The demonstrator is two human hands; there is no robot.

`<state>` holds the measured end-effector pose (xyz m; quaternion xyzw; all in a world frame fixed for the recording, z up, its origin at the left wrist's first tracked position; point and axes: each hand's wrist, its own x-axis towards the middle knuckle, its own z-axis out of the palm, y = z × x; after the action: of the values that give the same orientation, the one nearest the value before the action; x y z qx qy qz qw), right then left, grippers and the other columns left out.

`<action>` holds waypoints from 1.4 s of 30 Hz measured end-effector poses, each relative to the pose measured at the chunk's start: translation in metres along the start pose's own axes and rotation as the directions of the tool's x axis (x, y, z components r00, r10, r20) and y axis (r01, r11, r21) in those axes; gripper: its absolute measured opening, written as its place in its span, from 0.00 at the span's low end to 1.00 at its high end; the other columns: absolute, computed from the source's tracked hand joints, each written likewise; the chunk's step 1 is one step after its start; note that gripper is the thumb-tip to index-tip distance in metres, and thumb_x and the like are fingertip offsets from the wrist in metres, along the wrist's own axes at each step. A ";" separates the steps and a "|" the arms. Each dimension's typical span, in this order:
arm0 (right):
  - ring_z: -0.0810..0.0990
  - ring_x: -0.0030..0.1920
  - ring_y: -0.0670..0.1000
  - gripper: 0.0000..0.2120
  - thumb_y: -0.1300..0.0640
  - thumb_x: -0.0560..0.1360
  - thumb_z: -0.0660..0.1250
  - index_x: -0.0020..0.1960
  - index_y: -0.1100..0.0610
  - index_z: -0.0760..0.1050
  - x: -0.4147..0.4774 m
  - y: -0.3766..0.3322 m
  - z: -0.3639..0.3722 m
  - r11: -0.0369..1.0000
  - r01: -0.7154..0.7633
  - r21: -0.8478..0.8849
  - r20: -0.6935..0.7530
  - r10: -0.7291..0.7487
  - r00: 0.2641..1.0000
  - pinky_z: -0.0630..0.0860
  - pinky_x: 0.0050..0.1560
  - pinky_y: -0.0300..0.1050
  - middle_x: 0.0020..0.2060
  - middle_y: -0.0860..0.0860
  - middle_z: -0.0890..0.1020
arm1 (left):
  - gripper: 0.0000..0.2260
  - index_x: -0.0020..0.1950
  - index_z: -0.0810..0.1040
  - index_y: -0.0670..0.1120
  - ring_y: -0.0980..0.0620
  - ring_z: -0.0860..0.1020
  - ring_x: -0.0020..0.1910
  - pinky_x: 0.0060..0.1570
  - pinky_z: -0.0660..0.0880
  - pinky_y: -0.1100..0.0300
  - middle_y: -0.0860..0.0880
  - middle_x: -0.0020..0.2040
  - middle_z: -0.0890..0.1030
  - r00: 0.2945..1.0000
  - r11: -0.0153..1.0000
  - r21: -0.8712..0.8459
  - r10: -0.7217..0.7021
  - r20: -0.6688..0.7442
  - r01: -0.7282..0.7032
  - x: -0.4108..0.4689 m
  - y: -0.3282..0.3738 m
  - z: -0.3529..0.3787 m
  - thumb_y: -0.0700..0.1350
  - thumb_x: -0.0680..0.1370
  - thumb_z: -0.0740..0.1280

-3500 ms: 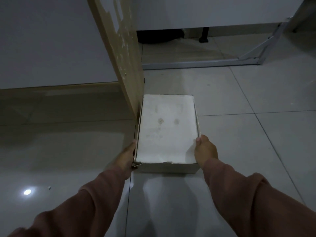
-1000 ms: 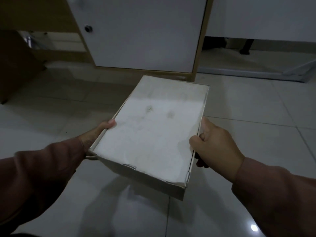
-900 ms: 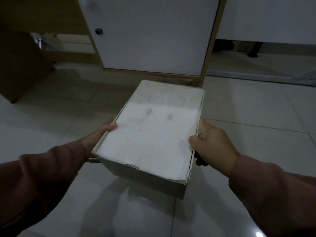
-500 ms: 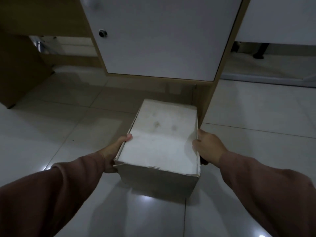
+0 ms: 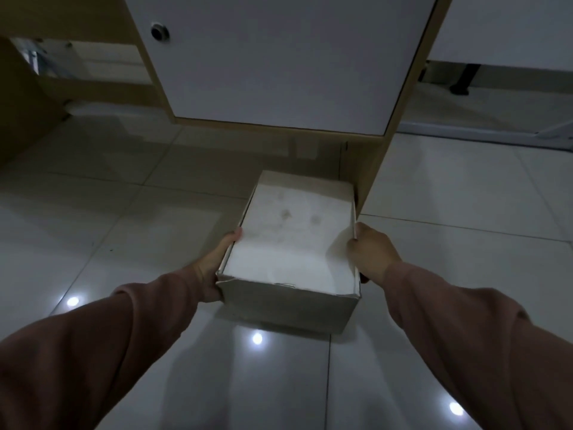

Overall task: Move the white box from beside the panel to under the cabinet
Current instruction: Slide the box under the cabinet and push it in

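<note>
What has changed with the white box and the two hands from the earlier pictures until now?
The white box left the floor on the right of the wooden panel, was lifted and carried to the panel's other side, and now sits low with its far end going under the cabinet. The left hand and right hand still grip its two long sides, as before.

Only one view is given, from a wide-angle cam worn on the head. It is pointed fwd and steeply down at the tiled floor (image 5: 93,231), from close range. Both sleeves enter from the bottom corners of the frame twd the centre. The cabinet door (image 5: 279,57) is seen in the upper centre, its edges bent by the lens. No 2nd view is given, so nothing is shared.
</note>
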<state>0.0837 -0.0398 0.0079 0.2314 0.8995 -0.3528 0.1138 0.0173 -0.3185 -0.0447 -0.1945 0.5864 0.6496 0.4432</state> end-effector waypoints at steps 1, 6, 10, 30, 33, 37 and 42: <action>0.78 0.50 0.62 0.15 0.62 0.78 0.52 0.61 0.64 0.69 0.000 0.000 0.002 1.000 -0.011 -0.004 0.003 0.011 1.000 0.77 0.45 0.49 0.49 0.62 0.78 | 0.27 0.51 0.86 0.48 0.43 0.85 0.43 0.47 0.81 0.50 0.43 0.45 0.87 1.000 1.000 -0.020 0.014 -0.002 -0.014 0.001 -0.001 0.002 0.69 0.68 0.66; 0.76 0.58 0.63 0.24 0.64 0.77 0.51 0.73 0.60 0.59 -0.004 0.007 0.004 0.995 -0.054 -0.088 0.057 0.059 0.997 0.77 0.57 0.53 0.61 0.64 0.75 | 0.18 0.63 0.78 0.47 0.44 0.84 0.47 0.50 0.80 0.52 0.44 0.52 0.85 0.992 0.993 0.073 0.091 0.084 -0.097 -0.007 0.002 0.023 0.52 0.76 0.64; 0.72 0.64 0.62 0.24 0.62 0.78 0.52 0.74 0.61 0.58 -0.011 0.009 0.011 0.965 -0.029 -0.259 0.116 0.061 0.991 0.71 0.63 0.50 0.67 0.64 0.70 | 0.23 0.72 0.64 0.48 0.42 0.77 0.59 0.63 0.74 0.46 0.41 0.67 0.75 0.941 0.882 0.362 0.336 -0.038 -0.301 -0.017 -0.002 0.043 0.40 0.78 0.64; 0.60 0.74 0.64 0.42 0.56 0.62 0.71 0.74 0.61 0.62 -0.103 0.023 0.082 0.684 0.428 -0.591 0.242 -0.355 0.903 0.55 0.71 0.63 0.74 0.61 0.63 | 0.47 0.66 0.77 0.43 0.40 0.76 0.66 0.54 0.75 0.34 0.42 0.67 0.78 0.823 -0.501 0.864 0.464 0.326 -0.060 -0.048 -0.085 0.093 0.62 0.51 0.73; 0.37 0.77 0.60 0.41 0.60 0.72 0.60 0.77 0.59 0.39 -0.083 0.016 0.082 0.725 0.407 -0.555 0.268 -0.307 0.913 0.34 0.73 0.59 0.78 0.58 0.41 | 0.49 0.79 0.49 0.42 0.38 0.39 0.76 0.69 0.45 0.30 0.41 0.78 0.42 0.818 -0.497 0.862 0.455 0.352 -0.095 -0.028 -0.074 0.092 0.59 0.65 0.68; 0.38 0.77 0.60 0.44 0.59 0.71 0.62 0.77 0.59 0.36 -0.058 0.004 0.079 0.742 0.378 -0.554 0.253 -0.282 0.925 0.34 0.74 0.60 0.78 0.58 0.40 | 0.49 0.74 0.27 0.45 0.44 0.22 0.68 0.65 0.26 0.37 0.47 0.75 0.27 0.844 -0.465 0.879 0.427 0.323 -0.101 -0.002 -0.057 0.088 0.58 0.71 0.62; 0.39 0.77 0.59 0.45 0.62 0.70 0.64 0.77 0.59 0.37 -0.029 -0.005 0.065 0.765 0.396 -0.508 0.286 -0.284 0.915 0.36 0.75 0.59 0.78 0.57 0.41 | 0.49 0.77 0.32 0.44 0.45 0.31 0.76 0.70 0.30 0.38 0.45 0.80 0.35 0.853 -0.448 0.881 0.391 0.345 -0.151 0.012 -0.025 0.088 0.56 0.71 0.65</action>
<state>0.1087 -0.0973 -0.0258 -0.0143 0.9741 -0.1113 0.1961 0.0547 -0.2344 -0.0482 0.3625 0.9146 -0.0364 0.1754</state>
